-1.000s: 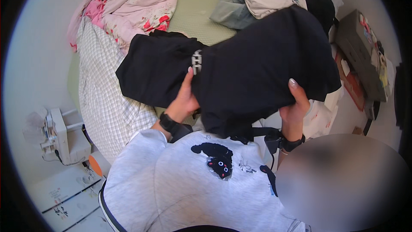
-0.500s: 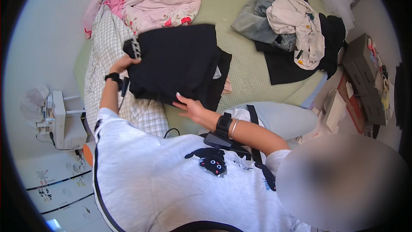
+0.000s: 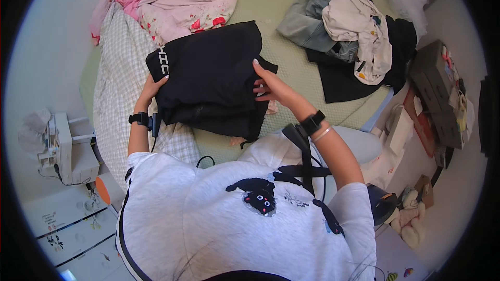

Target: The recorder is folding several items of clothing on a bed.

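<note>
A folded black garment (image 3: 208, 73) with a pale lettered band along its left end lies in front of me on the bed. At its lower left edge, my left hand (image 3: 151, 88) grips the cloth, thumb on top and the other fingers hidden beneath. My right hand (image 3: 274, 86) is at the garment's right edge. Its thumb points up along the cloth and its fingers are spread. Each wrist wears a black strapped device.
The green quilted bed (image 3: 276, 15) carries a pink floral bundle (image 3: 203, 5) and white checked cloth (image 3: 120, 67) at left. Jeans (image 3: 307, 23), a cream garment (image 3: 354, 18) and black clothes (image 3: 333, 78) are piled at right. Grey drawers (image 3: 437, 93) stand beyond the right side.
My right hand has moved from the garment's near edge up to its right edge. The left hand keeps its hold on the left end. Loose layers on the right are now mostly covered.
</note>
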Available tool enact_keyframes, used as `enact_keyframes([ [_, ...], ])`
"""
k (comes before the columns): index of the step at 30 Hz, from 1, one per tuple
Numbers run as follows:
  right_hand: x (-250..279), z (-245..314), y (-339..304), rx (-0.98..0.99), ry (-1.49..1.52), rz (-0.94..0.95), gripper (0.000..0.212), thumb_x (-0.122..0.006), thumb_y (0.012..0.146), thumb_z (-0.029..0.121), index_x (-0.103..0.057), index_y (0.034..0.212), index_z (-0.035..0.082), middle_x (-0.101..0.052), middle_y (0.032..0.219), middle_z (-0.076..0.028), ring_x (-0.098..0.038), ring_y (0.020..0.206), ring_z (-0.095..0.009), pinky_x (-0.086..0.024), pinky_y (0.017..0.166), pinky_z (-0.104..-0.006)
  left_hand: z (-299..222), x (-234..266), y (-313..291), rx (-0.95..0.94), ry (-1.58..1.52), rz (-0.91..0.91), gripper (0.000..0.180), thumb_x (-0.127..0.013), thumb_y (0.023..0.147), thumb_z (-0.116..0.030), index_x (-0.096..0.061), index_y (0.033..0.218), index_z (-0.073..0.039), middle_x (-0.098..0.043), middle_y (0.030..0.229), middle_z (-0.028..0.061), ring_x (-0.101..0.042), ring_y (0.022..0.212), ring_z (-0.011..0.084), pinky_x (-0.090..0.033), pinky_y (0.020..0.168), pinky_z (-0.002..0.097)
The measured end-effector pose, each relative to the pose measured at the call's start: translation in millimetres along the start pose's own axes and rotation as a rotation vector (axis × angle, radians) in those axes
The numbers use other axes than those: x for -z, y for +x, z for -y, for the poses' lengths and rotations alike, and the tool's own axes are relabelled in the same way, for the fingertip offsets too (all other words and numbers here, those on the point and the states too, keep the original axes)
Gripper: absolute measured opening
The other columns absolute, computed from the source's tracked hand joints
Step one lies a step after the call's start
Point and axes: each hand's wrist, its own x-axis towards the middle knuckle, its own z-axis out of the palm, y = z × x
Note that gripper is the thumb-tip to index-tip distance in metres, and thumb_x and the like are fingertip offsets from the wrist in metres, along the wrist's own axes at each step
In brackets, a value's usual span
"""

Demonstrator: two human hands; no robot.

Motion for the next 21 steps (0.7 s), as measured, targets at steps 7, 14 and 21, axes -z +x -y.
enact_keyframes([
  [7,-16.1,-10.1,33.9,-0.075,0.123,0.032,0.063,-0.065,0.073,0.030,-0.034,0.117,-0.004,-0.046,0.107,-0.015,-0.054,0.090,-0.023,-0.050,0.073,-0.0381,-11.7,-17.5,-11.7,0.297,-0.089,-0.219,0.063,-0.066,0.075,-0.029,-0.036,0.118,0.006,-0.052,0.110,0.0186,-0.053,0.099,0.0241,-0.043,0.085,0.0323],
  [14,-37.5,30.7,15.1,0.233,0.174,0.055,0.048,-0.061,0.074,0.009,-0.037,0.115,-0.001,-0.052,0.103,-0.013,-0.057,0.089,-0.021,-0.051,0.071,-0.0343,-30.6,-6.9,-19.6,-0.270,0.019,-0.218,0.058,-0.073,0.069,-0.020,-0.042,0.111,0.006,-0.053,0.104,0.0173,-0.055,0.091,0.0216,-0.046,0.079,0.0299],
  [21,-87.3,22.9,-59.7,0.619,0.053,-0.033,0.070,-0.062,0.068,-0.004,-0.025,0.128,0.001,-0.043,0.121,-0.012,-0.044,0.111,-0.020,-0.038,0.093,-0.0304,-40.6,49.3,-15.7,-0.503,0.100,-0.352,0.062,-0.073,0.069,-0.013,-0.038,0.118,0.002,-0.051,0.110,0.0148,-0.051,0.100,0.0208,-0.039,0.089,0.0294],
])
